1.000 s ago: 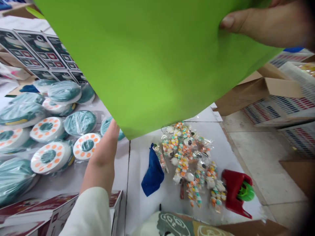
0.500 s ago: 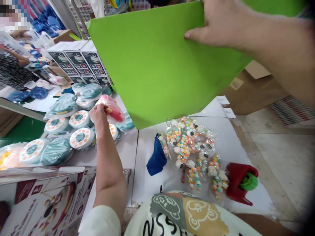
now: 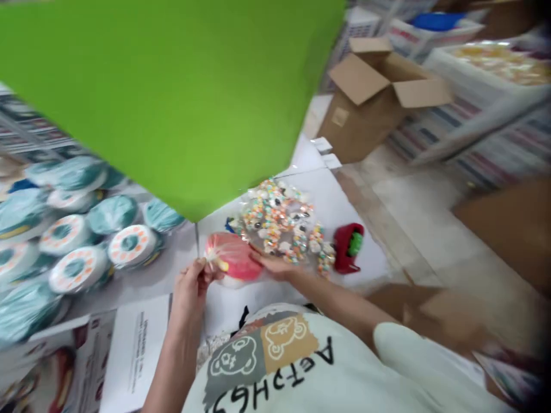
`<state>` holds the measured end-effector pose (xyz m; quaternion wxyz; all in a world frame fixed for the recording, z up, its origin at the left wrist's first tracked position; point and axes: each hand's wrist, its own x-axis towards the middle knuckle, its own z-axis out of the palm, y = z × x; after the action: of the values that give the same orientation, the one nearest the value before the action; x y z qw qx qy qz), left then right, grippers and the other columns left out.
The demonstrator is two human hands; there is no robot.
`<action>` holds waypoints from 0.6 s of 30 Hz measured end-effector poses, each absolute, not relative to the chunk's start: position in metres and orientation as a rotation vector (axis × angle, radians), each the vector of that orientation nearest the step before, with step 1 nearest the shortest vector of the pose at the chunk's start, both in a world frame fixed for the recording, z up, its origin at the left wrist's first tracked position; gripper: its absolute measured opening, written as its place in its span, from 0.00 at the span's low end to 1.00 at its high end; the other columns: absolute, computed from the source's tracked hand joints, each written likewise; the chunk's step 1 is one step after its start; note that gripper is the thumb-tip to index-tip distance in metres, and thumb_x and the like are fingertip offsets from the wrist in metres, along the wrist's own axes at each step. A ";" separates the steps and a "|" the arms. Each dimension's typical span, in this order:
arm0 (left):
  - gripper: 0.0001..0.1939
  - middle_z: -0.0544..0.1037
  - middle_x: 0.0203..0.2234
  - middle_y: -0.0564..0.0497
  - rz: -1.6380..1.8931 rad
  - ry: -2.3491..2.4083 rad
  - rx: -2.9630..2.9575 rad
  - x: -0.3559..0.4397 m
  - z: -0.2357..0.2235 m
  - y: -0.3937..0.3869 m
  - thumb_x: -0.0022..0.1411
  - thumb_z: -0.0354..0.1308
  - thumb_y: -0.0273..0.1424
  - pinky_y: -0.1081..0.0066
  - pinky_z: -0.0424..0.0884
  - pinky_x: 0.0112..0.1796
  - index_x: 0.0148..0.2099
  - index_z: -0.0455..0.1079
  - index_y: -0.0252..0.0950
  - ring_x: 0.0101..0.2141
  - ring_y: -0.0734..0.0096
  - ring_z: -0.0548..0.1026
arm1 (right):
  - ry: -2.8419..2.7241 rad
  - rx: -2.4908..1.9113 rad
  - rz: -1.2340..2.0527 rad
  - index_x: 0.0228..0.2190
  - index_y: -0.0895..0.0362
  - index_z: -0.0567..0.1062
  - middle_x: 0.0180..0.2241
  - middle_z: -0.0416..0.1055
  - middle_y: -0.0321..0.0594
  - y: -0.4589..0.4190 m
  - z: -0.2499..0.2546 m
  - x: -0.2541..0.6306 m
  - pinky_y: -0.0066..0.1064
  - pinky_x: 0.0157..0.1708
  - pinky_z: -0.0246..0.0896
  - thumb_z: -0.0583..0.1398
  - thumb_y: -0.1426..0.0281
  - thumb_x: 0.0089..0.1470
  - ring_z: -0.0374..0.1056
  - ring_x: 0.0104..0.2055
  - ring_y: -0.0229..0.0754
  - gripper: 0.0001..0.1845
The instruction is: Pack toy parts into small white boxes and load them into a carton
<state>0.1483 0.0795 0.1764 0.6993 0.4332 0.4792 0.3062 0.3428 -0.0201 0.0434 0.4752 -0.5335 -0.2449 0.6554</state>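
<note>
At the white bench point(image 3: 183, 244), my left hand point(image 3: 191, 281) pinches the bag point(image 3: 212, 256) closed; my right hand point(image 3: 273, 265), fingers extended against the pink item point(image 3: 241, 261), should press lightly.

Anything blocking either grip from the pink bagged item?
Nothing visible blocks the pink item except its own see-through bag: the left grip pinches the gathered neck, the right grip touches the opposite side.
</note>
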 end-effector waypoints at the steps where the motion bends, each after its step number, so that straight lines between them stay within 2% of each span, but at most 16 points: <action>1: 0.17 0.62 0.13 0.57 0.601 1.065 0.964 0.156 0.165 0.067 0.49 0.63 0.40 0.74 0.71 0.27 0.19 0.64 0.35 0.20 0.75 0.69 | -0.514 -1.309 1.607 0.66 0.47 0.53 0.61 0.62 0.47 -0.037 0.029 0.334 0.43 0.54 0.66 0.56 0.37 0.52 0.65 0.57 0.48 0.48; 3: 0.16 0.65 0.15 0.57 0.468 1.100 0.980 0.170 0.143 0.045 0.48 0.64 0.40 0.75 0.69 0.26 0.20 0.66 0.35 0.20 0.75 0.68 | -0.354 -1.316 1.770 0.67 0.47 0.52 0.52 0.69 0.45 -0.064 0.008 0.321 0.40 0.45 0.70 0.59 0.39 0.52 0.71 0.45 0.45 0.50; 5: 0.16 0.70 0.17 0.55 0.368 1.156 0.991 0.178 0.123 0.027 0.46 0.66 0.41 0.76 0.66 0.23 0.23 0.69 0.34 0.20 0.76 0.67 | -0.267 -1.342 1.858 0.66 0.47 0.53 0.48 0.71 0.43 -0.086 -0.006 0.316 0.35 0.39 0.69 0.63 0.43 0.51 0.71 0.39 0.41 0.49; 7: 0.15 0.72 0.18 0.54 0.311 1.205 0.974 0.183 0.105 0.019 0.44 0.66 0.41 0.76 0.66 0.23 0.24 0.70 0.34 0.21 0.76 0.68 | -0.290 -1.397 1.824 0.64 0.48 0.60 0.48 0.71 0.42 -0.107 -0.014 0.318 0.31 0.37 0.67 0.64 0.46 0.52 0.70 0.40 0.40 0.44; 11: 0.13 0.73 0.19 0.56 0.349 1.289 0.964 0.198 0.082 0.026 0.42 0.66 0.36 0.76 0.67 0.23 0.28 0.71 0.34 0.21 0.76 0.69 | -0.496 -1.492 1.650 0.50 0.55 0.76 0.45 0.74 0.39 -0.160 -0.012 0.335 0.28 0.44 0.63 0.67 0.57 0.52 0.68 0.45 0.41 0.26; 15: 0.10 0.72 0.19 0.57 0.464 1.346 1.104 0.235 0.078 0.049 0.45 0.61 0.31 0.76 0.65 0.22 0.32 0.72 0.32 0.19 0.76 0.67 | -0.338 -1.490 1.506 0.40 0.58 0.80 0.34 0.75 0.37 -0.240 -0.003 0.368 0.29 0.40 0.63 0.67 0.58 0.50 0.68 0.37 0.39 0.20; 18: 0.09 0.72 0.22 0.56 0.564 1.393 1.197 0.265 0.081 0.058 0.51 0.55 0.30 0.75 0.68 0.25 0.35 0.71 0.31 0.22 0.75 0.69 | -0.062 -1.604 1.321 0.33 0.59 0.79 0.31 0.75 0.36 -0.316 -0.005 0.397 0.28 0.36 0.62 0.68 0.58 0.48 0.67 0.33 0.37 0.17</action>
<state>0.2655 0.0581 0.0807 0.5730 0.5108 0.5941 0.2404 0.3973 -0.3159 -0.0047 0.5067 -0.6654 -0.0258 0.5476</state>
